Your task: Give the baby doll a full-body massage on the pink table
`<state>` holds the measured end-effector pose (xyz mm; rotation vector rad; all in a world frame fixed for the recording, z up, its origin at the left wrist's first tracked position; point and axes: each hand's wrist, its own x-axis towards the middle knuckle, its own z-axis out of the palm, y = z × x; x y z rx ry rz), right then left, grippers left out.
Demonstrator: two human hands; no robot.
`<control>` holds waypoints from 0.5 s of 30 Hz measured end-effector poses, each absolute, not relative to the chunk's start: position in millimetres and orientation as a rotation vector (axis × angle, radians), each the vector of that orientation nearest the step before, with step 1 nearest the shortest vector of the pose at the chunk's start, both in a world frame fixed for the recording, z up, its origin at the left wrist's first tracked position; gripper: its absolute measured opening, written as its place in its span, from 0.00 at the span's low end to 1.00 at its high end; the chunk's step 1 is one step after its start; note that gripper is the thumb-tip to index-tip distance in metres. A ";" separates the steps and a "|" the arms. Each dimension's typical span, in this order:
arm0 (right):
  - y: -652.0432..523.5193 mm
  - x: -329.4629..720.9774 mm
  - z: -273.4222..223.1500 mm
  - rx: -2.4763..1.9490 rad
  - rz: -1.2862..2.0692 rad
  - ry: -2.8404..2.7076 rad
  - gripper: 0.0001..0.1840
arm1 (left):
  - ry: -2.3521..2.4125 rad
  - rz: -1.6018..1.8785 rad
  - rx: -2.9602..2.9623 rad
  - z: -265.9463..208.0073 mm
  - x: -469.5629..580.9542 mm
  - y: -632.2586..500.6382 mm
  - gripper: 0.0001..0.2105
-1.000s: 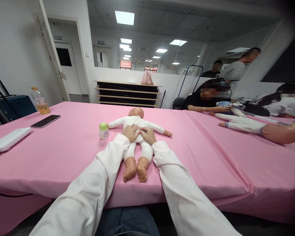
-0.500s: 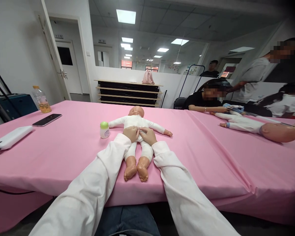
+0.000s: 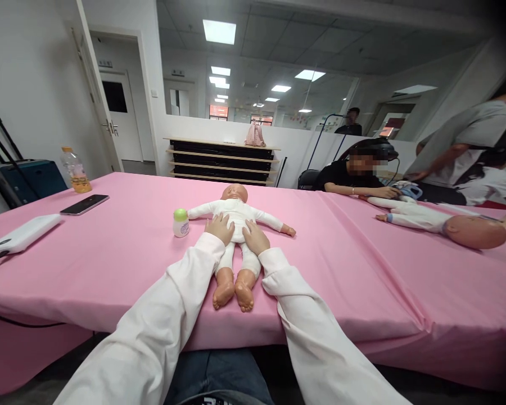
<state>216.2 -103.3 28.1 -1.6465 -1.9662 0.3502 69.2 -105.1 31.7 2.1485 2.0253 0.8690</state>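
Observation:
A baby doll (image 3: 235, 211) with a white cloth body lies on its back, arms spread and bare feet towards me. On the left side of its belly rests my left hand (image 3: 220, 228), fingers stretched out. My right hand (image 3: 256, 237) lies on the other side of the belly, its fingers laid along the cloth. A gap of white cloth shows between the two hands, and neither grasps anything. Close to the doll's outstretched arm, left of my left hand, stands a small white jar with a green lid (image 3: 180, 223).
The pink tablecloth (image 3: 333, 270) covers the table. At left are a phone (image 3: 85, 205), a bottle (image 3: 76, 171) and a white device with a cable (image 3: 23, 235). At right lies a second doll (image 3: 430, 216), beside a seated person (image 3: 349, 174); other people are behind.
My hands have moved apart, from meeting at the middle of the doll's belly to its two sides. A standing person at the right has leaned down.

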 end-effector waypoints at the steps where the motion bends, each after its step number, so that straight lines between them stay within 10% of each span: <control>1: -105.0 217.3 33.2 -1.684 0.294 -1.906 0.24 | 2.040 0.877 2.147 38.1 66.9 -103.2 0.21; 8: -48.9 224.5 54.5 -1.592 0.035 -1.872 0.24 | 1.913 1.223 2.225 75.7 53.1 -38.6 0.19; 15: -13.6 234.8 22.1 -1.770 0.074 -2.016 0.22 | 1.728 0.785 2.237 15.3 29.0 1.6 0.27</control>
